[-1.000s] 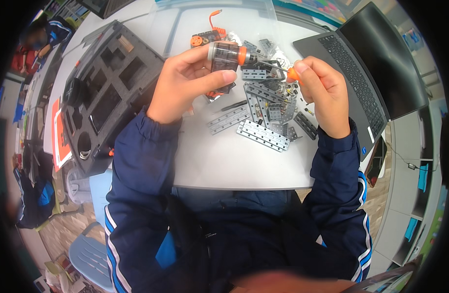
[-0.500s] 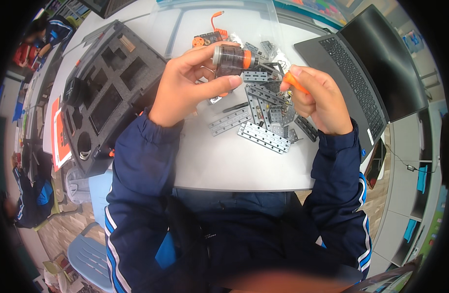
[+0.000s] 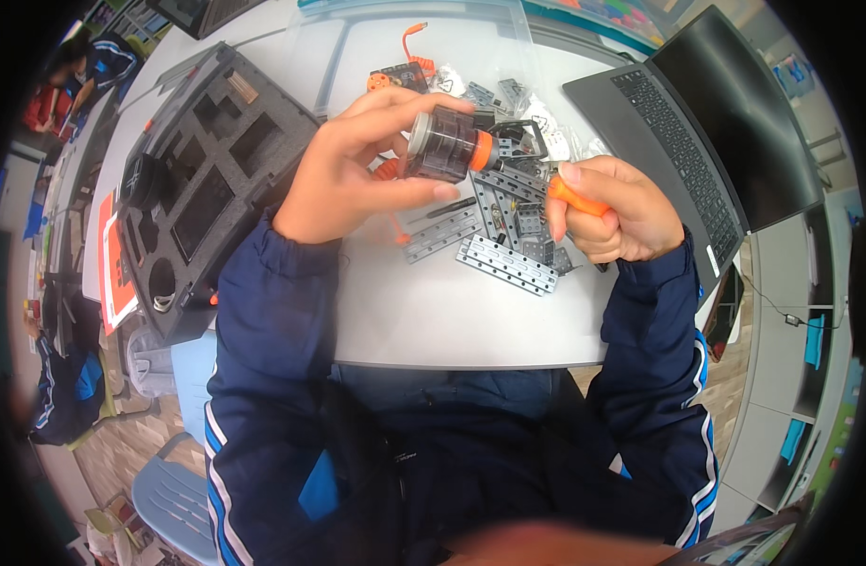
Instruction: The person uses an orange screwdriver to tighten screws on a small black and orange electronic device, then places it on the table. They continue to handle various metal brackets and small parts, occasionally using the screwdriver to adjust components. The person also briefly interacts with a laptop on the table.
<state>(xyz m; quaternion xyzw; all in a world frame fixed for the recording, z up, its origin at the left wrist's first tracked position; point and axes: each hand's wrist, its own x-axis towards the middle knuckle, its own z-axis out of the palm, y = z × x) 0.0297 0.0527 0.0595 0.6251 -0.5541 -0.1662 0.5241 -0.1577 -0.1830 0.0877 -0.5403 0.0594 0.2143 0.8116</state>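
Note:
My left hand (image 3: 343, 174) grips a dark see-through motor (image 3: 442, 143) with a silver-grey end and an orange ring, held above the table and tilted down to the right. An orange cable end (image 3: 401, 229) hangs below that hand. My right hand (image 3: 621, 209) is closed round the orange handle of a screwdriver (image 3: 574, 198). Its shaft points left toward the motor's orange-ringed end; whether the tip touches, I cannot tell. Under both hands lies a loose pile of grey perforated metal beams, the nearest a wide beam (image 3: 506, 265).
An open black case with grey foam (image 3: 197, 222) stands at the left. To the right is an open laptop (image 3: 673, 123). Behind the pile, a clear plastic bin (image 3: 334, 57) sits near an orange coiled cable (image 3: 420, 64) and small bags. A blue chair (image 3: 183, 500) stands at lower left.
The motor has tipped, its orange-ringed end moving down to the right. My right hand has come slightly lower and turned the screwdriver handle flatter. The dangling cable end now shows.

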